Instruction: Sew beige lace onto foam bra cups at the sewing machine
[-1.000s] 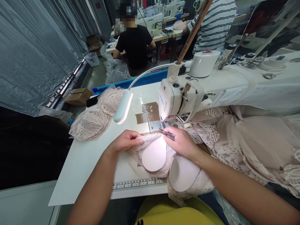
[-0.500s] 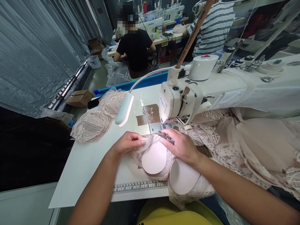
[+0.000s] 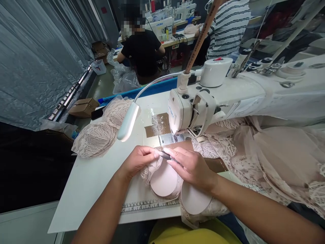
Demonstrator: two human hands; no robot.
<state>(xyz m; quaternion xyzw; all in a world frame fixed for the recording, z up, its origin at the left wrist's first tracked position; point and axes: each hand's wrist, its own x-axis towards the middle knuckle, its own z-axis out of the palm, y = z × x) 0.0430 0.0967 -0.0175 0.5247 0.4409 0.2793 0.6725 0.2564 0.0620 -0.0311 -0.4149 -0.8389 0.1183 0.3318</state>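
My left hand (image 3: 141,160) pinches the upper edge of a pale pink lace piece (image 3: 149,172) in front of the sewing machine. Small dark thread snips (image 3: 166,156) are in my right hand (image 3: 191,166), their tips close to my left fingertips at the lace edge. Two smooth round cups belong to the piece: one cup (image 3: 164,181) lies below my hands, the other cup (image 3: 195,198) hangs near the table's front edge, partly under my right wrist. Just behind my hands is the machine's needle area (image 3: 175,137).
The white sewing machine (image 3: 218,101) spans the right, with lace fabric (image 3: 274,145) heaped beneath and beside it. A lamp (image 3: 129,122) arches over the table (image 3: 83,189). Stacked lace cups (image 3: 95,139) lie at the left. Two people sit farther back.
My right hand and the snips have shifted left, closer to my left fingertips. The lace edge has moved away from the needle area, and the whole view has shifted slightly.
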